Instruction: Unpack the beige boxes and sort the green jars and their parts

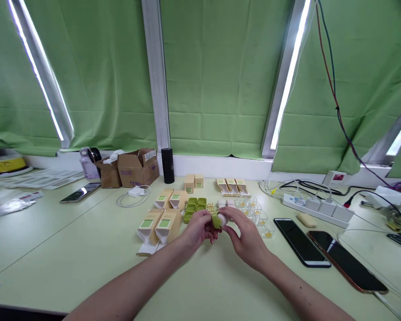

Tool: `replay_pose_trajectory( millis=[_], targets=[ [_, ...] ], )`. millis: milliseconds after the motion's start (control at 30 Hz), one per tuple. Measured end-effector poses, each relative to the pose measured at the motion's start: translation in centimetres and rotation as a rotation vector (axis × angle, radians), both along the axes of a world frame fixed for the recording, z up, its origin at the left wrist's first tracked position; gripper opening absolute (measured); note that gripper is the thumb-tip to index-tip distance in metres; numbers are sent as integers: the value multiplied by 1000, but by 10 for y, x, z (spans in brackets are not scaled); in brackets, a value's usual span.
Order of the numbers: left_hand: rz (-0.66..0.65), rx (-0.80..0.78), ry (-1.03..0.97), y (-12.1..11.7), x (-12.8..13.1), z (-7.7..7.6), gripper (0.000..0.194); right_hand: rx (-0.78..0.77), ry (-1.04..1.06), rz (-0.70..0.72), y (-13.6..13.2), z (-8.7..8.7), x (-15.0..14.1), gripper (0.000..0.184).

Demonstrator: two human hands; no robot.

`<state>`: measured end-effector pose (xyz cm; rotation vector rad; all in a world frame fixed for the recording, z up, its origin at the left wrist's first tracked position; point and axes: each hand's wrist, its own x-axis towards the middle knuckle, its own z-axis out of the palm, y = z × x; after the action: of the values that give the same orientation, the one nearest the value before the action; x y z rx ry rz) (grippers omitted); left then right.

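Observation:
Near the middle of the table, my left hand (199, 228) pinches a small green square cup (216, 221). My right hand (243, 232) grips a white rounded piece (223, 220) against the cup's right side; its exact kind is hard to make out. Just behind my left hand stand several green square cups (193, 207) in a block. Small yellowish pieces (210, 207) lie beside them, next to pale pink-white pieces (226, 203). Several transparent cups (256, 213) with gold-coloured centres stand in rows behind and right of my right hand.
Kraft paper boxes, some with open flaps, lie at the left (169, 223) and back (233, 187). Two phones (301, 242) and a power strip (317, 207) with cables lie right. Behind on the left are a cardboard box (137, 168), a black bottle (167, 166) and a charger (136, 191).

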<state>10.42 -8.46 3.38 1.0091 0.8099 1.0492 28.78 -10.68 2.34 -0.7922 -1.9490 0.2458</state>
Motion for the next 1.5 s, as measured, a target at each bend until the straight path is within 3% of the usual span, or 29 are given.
replay_pose_trajectory(
  millis=[100,233,367,500,767,867,1033,1133,1267,1367,1500],
  targets=[
    [-42,21,9,-3,0,4,30,-257,210,50,5,-1,0,27],
    [-40,43,33,-4,-1,6,47,-594,566,227,14,-1,2,37],
    [25,57,32,0,-2,3,51,-821,826,412,21,-2,5,41],
    [65,69,16,3,-3,0,48,-931,951,443,25,-6,9,41],
    [76,128,29,5,-4,-5,47,-951,911,457,21,-3,9,41],
    [152,212,43,2,-3,-2,44,-904,851,413,16,1,7,45],
    [280,433,106,-4,0,4,38,-708,693,206,10,4,1,51],
    [256,523,184,-6,2,3,37,-539,524,100,9,2,0,41],
    [194,592,240,-9,1,0,41,-203,246,-67,9,6,-1,25],
    [185,622,240,-9,0,-1,44,11,85,-125,10,15,-5,24],
    [228,609,172,-8,-1,2,44,158,-38,-133,14,25,-15,27]
  ],
)
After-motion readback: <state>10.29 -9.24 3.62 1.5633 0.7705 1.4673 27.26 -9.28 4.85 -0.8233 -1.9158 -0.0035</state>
